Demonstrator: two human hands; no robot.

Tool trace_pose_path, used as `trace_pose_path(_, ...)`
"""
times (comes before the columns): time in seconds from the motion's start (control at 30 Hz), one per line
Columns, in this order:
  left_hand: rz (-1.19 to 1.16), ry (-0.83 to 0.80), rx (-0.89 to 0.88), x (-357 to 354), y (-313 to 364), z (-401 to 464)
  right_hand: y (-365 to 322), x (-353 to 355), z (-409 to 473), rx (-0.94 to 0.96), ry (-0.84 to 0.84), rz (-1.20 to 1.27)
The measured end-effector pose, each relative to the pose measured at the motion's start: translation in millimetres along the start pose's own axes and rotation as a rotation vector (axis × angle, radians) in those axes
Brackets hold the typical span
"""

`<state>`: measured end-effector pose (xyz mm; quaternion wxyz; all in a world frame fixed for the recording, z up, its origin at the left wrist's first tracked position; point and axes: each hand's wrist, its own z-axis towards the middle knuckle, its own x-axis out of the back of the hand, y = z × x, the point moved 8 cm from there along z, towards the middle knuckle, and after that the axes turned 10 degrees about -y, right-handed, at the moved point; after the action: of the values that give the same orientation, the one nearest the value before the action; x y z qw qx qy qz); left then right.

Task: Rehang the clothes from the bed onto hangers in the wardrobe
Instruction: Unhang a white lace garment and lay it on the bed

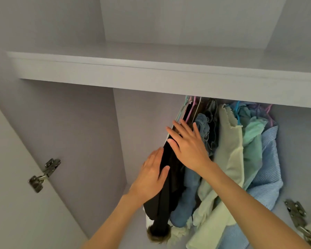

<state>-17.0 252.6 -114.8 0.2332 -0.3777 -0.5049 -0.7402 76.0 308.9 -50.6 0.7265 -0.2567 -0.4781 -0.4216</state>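
A black garment [166, 191] hangs at the left end of a row of clothes inside the wardrobe. My left hand [151, 175] lies flat against its left side, fingers straight. My right hand [186, 143] presses with spread, straight fingers on its upper right side, near the pastel hangers [190, 106]. Beside it hang a denim piece [203, 128], a pale green garment [230, 159], a mint one [253, 135] and a blue striped shirt [269, 159]. The rail is hidden behind the shelf.
A grey shelf [151, 74] runs across above the clothes. The wardrobe's left part [70, 132] holds no clothes. Door hinges show at the left [43, 175] and lower right [298, 221]. A fuzzy brown trim [158, 234] hangs at the black garment's bottom.
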Motion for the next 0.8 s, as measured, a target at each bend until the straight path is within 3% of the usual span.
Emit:
trace_pose_path(0.13,-0.057,0.043,-0.072,-3.7,7.6,9.3,18.9,-20.2,6.8,0.061,-0.048,0.006)
trace_pose_path(0.27,-0.039,0.178,-0.018,9.5,-10.7,25.4,37.2,-14.7,-5.4,0.086,0.021,0.072)
trace_pose_path(0.33,-0.042,0.166,0.034,9.3,-19.5,45.1,45.2,-13.3,-12.4,0.090,0.035,0.088)
trace_pose_path(0.5,-0.311,0.088,0.170,-4.9,-24.5,102.9,64.2,-15.2,-25.2,0.093,0.019,0.113)
trace_pose_path(0.7,-0.717,-0.017,0.177,-21.4,6.5,146.2,74.5,-15.7,-28.1,0.068,0.023,0.120)
trace_pose_path(0.8,-0.756,0.026,0.228,-23.5,-1.2,148.8,76.8,-16.3,-29.6,0.058,0.044,0.133)
